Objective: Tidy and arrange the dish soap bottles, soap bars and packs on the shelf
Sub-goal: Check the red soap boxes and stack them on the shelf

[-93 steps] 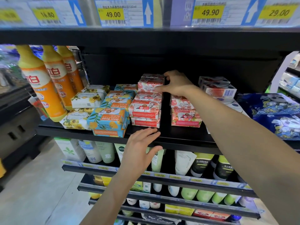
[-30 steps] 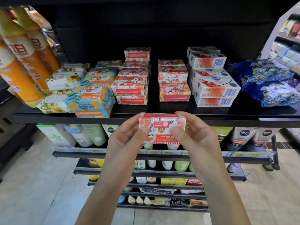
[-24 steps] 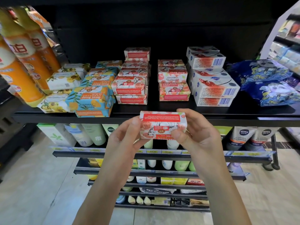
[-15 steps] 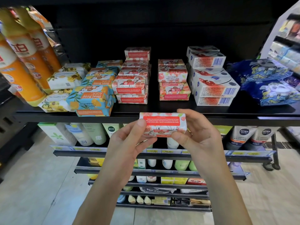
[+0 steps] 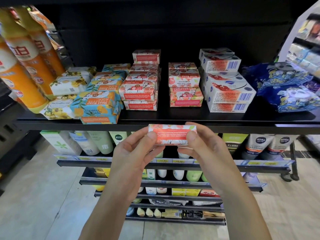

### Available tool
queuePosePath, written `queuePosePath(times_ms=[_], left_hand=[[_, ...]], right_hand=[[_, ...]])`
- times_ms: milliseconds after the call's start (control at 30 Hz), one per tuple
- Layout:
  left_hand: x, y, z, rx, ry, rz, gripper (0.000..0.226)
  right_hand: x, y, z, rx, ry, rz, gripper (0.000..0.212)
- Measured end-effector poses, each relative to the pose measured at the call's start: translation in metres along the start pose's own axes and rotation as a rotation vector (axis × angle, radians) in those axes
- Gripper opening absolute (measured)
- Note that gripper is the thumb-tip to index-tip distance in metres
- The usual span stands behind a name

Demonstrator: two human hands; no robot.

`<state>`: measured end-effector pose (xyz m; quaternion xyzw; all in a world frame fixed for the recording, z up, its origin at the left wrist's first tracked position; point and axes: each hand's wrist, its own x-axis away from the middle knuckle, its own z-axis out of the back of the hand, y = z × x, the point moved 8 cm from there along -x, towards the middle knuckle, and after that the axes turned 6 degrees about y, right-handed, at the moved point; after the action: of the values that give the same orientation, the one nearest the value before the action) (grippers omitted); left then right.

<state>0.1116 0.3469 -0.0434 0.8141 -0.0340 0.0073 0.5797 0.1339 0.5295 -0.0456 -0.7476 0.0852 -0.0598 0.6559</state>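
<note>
– Fingers (image 5: 151,135) of both hands pinch the pink-and-red paper-wrapped soap bar (image 5: 172,135) by its short ends: left hand (image 5: 133,153) on the left end, right hand (image 5: 206,149) on the right end, thumbs on the front face w/ the red label.
– Where's the bar rn?
– Centre of frame, just below & in front of the black metal shelf (image 5: 69,126) front edge, not on it yet. Long side roughly level.
– How'll it handle?
– My guess: light, solid block inside, so stiff & won't crush. Paper wrap looks matte, prob. not slippery, but the end folds could tear or scuff if squeezed hard. One hand would do.
– Best hold?
– Short ends or long edges, thumb opposite fingers. Keeps top & bottom free for stacking.
– Where does it go?
– Prob. w/ its own kind: two stacks of same pink-red bars mid-frame, left stack (image 5: 140,90) & right stack (image 5: 185,90), gap btw them. Right one looks lower, so likely there; can't be sure.
– Watch for?
– Stacks look loose, some bars skewed, so set it down flat, no nudging. White cardboard soap boxes w/ barcodes (image 5: 228,94) sit just right of that stack; blue-and-yellow wrapped bars (image 5: 98,108), left of centre, sit right at the shelf lip.
</note>
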Motion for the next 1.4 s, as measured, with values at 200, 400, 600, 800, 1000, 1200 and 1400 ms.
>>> queuePosePath(times_ms=[200, 400, 600, 800, 1000, 1200, 1400], left_hand=[[-0.001, 0.001, 0.000, -0.016, 0.010, -0.006, 0.048], [-0.001, 0.001, -0.004, -0.015, -0.020, -0.012, 0.055], [0.000, 0.001, -0.007, 0.044, -0.050, 0.028, 0.065], [0.003, -0.001, -0.011, 0.042, -0.118, 0.078, 0.058], [0.003, -0.001, -0.011, 0.060, -0.115, 0.105, 0.054], [0.002, -0.003, -0.009, 0.032, -0.088, 0.093, 0.039], [0.002, -0.007, -0.004, 0.037, -0.052, 0.093, 0.046]], right_hand=[[0.001, 0.000, 0.001, -0.028, 0.035, -0.042, 0.060], [0.000, 0.003, 0.005, -0.105, 0.028, -0.024, 0.057], [-0.001, 0.000, 0.007, -0.172, -0.011, 0.016, 0.082], [-0.001, -0.005, 0.007, -0.181, -0.061, 0.076, 0.078], [0.002, -0.007, 0.005, -0.174, -0.118, 0.135, 0.085], [0.003, -0.007, 0.002, -0.148, -0.159, 0.129, 0.085], [0.001, 0.000, 0.006, -0.109, -0.083, 0.028, 0.080]])
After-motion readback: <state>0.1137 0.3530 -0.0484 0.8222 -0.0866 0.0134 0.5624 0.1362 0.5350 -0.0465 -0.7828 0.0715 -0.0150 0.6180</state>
